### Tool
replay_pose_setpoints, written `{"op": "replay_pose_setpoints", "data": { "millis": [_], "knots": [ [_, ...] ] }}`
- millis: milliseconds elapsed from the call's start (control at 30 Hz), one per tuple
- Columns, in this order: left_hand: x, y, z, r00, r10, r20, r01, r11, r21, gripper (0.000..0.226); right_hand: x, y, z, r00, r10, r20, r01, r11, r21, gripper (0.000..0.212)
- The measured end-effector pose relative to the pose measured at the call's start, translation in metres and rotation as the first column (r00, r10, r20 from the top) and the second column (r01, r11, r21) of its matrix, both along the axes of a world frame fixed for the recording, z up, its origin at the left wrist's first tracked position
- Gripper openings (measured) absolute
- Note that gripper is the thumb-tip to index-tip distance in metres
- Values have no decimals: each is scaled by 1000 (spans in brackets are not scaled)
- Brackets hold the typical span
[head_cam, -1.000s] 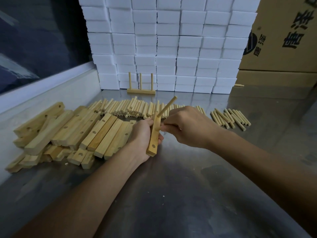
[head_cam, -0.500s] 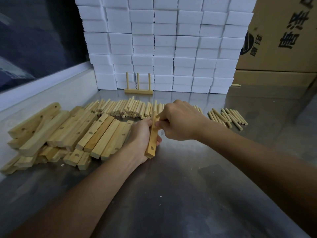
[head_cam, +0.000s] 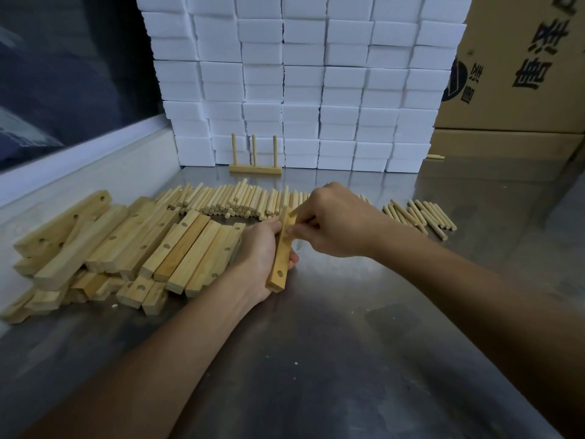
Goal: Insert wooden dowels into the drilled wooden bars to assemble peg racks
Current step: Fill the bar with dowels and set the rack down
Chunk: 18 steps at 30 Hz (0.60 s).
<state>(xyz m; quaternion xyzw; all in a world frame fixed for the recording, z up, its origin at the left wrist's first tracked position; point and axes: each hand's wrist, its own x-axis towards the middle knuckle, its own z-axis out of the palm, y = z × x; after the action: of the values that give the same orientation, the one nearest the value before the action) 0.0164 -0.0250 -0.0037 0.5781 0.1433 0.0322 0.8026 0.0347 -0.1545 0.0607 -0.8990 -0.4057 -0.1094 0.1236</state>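
Now that the dowel has sunk from sight, likely seated, my left hand (head_cam: 259, 248) grips the bar (head_cam: 281, 248) above the bench (head_cam: 316, 359); right hand (head_cam: 335, 220) pinches at its top. Beyond: loose dowels (head_cam: 240, 201), one finished rack (head_cam: 255, 160).

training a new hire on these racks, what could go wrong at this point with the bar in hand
The right hand hides the dowel and hole, so a skewed entry could jam or split the bar. The left hand grips the bar off the table; hard pushing might make it slip.
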Motion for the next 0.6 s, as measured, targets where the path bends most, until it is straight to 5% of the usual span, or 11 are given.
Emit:
{"op": "replay_pose_setpoints", "data": {
  "millis": [433, 600],
  "knots": [
    [-3, 3, 5, 986, -168, 17, 169, 979, -114, 41, 11, -10, 4, 988, -134, -73, 144, 978, 150, 28],
    [1, 2, 1, 981, -192, 11, 192, 979, -74, 37, 11, -10, -1, 968, -131, -214, 178, 960, 216, 29]
  ]
}}
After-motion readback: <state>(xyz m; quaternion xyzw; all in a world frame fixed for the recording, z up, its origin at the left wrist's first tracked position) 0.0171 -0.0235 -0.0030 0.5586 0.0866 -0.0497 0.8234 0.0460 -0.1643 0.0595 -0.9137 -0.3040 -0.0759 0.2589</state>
